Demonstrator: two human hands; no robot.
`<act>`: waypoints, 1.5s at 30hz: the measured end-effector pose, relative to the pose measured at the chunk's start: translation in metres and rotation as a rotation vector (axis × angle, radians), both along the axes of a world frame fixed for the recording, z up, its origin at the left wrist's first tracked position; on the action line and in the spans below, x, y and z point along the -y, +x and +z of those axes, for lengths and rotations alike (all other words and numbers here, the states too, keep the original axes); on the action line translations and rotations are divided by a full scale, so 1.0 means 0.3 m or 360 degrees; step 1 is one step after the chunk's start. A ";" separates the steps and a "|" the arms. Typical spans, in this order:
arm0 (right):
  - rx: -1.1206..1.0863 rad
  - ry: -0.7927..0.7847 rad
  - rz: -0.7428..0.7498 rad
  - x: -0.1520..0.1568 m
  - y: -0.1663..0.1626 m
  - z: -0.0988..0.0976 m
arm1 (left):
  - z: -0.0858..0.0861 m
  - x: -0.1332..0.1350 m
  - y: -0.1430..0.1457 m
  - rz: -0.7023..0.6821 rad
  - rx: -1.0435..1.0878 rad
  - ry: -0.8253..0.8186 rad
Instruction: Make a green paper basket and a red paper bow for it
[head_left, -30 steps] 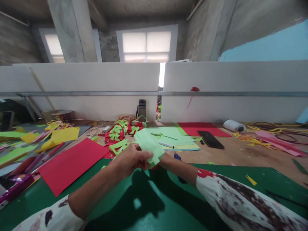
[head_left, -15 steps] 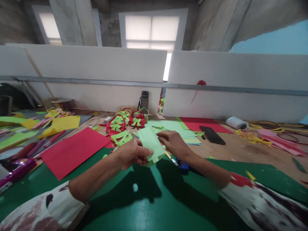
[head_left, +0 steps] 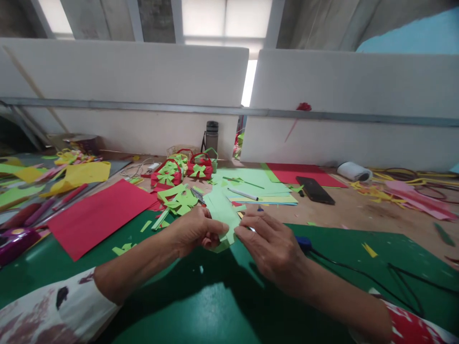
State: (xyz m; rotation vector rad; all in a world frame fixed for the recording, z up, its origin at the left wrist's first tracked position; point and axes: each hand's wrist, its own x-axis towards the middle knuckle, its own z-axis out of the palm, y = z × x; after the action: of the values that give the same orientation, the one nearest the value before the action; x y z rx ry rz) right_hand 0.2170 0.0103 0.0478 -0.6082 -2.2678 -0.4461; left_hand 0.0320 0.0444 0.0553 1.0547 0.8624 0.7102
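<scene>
A folded piece of pale green paper [head_left: 221, 210] is held up over the green mat, tilted, with cut tabs at its near end. My left hand [head_left: 197, 228] is closed on its left side, thumb flat across the front. At the lower right edge, my right hand [head_left: 268, 239] pinches the paper between thumb and fingers. Partly hidden behind my right hand lies a blue tool [head_left: 304, 242] with a black cord. Just beyond the paper are a white pen [head_left: 243, 194], scissors [head_left: 198, 195] and pale green sheets [head_left: 247, 177].
Small red paper baskets with green bows [head_left: 167, 177] stand near a dark bottle [head_left: 212, 136]. A red sheet [head_left: 100, 215] lies at left, beside green scraps [head_left: 179, 198]. To the right are a black phone [head_left: 315, 190], a white roll [head_left: 354, 171] and the green cutting mat [head_left: 344, 248].
My right hand has shifted down from the paper's upper right edge to its lower right edge. The view has tilted downward, and the pen and blue tool's cord now show.
</scene>
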 end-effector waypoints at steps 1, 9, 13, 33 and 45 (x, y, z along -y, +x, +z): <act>0.0015 0.0007 -0.0015 -0.001 0.003 -0.002 | -0.001 0.002 0.001 0.0002 -0.0012 -0.0013; 0.0228 0.0140 0.0023 0.000 0.021 -0.002 | -0.019 0.008 0.011 0.0006 -0.0055 -0.0094; 0.0360 0.0240 0.0054 0.002 0.030 0.005 | -0.024 0.011 0.011 -0.0021 -0.0066 -0.0132; 0.0234 0.0062 -0.0095 -0.005 0.023 0.002 | -0.007 0.021 0.006 -0.0132 -0.0365 0.0034; -0.0106 -0.0789 -0.0216 0.020 0.029 0.070 | 0.085 0.023 -0.044 -0.0325 -0.0657 0.1370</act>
State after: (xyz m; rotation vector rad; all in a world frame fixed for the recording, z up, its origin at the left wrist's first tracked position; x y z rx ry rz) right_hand 0.2257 0.0044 0.0687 -1.0111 -2.2872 0.0833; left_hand 0.0187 0.0373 0.0808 2.0833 0.7809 0.7108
